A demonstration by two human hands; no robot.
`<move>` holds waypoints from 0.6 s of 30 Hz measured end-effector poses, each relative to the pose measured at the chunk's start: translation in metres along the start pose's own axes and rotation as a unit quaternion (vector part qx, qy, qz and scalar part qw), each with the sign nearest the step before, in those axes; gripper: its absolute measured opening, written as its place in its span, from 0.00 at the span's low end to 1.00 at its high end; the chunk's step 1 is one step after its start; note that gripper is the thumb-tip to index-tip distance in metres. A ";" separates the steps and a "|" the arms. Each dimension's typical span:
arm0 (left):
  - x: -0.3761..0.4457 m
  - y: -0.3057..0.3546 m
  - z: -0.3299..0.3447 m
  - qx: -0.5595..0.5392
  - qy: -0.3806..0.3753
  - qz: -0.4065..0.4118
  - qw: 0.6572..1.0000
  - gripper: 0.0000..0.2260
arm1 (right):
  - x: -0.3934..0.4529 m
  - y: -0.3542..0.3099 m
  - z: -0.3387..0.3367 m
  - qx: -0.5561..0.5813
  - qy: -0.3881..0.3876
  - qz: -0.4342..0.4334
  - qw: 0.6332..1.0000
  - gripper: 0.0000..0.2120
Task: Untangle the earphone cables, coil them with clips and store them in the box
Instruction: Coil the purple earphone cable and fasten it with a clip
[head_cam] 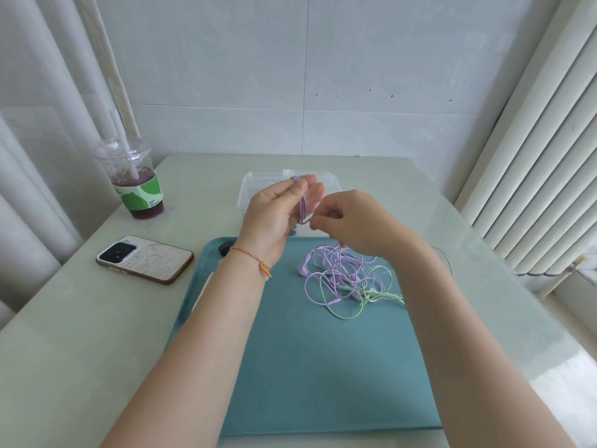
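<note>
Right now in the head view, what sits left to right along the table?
Plastic cup of dark purple drink → phone in a pale patterned case → black clip at the teal tray's corner → tangle of purple and green earphone cables.

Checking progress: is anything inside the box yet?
The box is mostly hidden behind the left hand and right hand. Its visible left part looks empty; the rest cannot be seen.

Tray (290, 367) lower centre on table (80, 334). Tangled cables (347, 279) on tray's upper right. Box (250, 192) behind tray, centre frame. Phone (145, 259) left of tray; cup (134, 177) behind phone, upper left.
</note>
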State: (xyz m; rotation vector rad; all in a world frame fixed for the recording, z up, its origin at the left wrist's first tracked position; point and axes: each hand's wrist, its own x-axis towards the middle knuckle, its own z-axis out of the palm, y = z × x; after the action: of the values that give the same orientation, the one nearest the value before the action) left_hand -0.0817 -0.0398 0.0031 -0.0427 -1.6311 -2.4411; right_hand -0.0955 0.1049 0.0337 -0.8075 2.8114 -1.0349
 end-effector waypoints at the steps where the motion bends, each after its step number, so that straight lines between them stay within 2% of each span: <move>1: -0.001 0.000 0.001 0.046 -0.003 -0.008 0.999 0.07 | -0.001 0.000 -0.002 -0.005 0.012 -0.002 1.000 0.06; 3: -0.002 -0.001 0.002 0.096 -0.023 -0.032 0.995 0.08 | -0.002 0.000 -0.005 -0.009 0.031 -0.007 0.999 0.07; 8: -0.008 0.003 0.004 0.123 -0.100 -0.106 0.982 0.08 | -0.004 0.002 -0.016 -0.015 0.033 -0.011 0.999 0.06; 11: -0.008 0.005 0.001 0.114 -0.132 -0.132 0.976 0.08 | -0.004 0.004 -0.020 0.002 0.051 -0.015 0.999 0.07; 18: -0.009 0.010 -0.004 0.085 -0.206 -0.166 0.961 0.14 | -0.004 0.005 -0.021 0.089 0.066 -0.021 0.994 0.03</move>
State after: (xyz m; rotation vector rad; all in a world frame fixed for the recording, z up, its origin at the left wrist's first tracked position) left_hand -0.0703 -0.0456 0.0094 -0.2928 -2.1760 -2.6554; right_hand -0.0990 0.1230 0.0462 -0.8086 2.7643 -1.3705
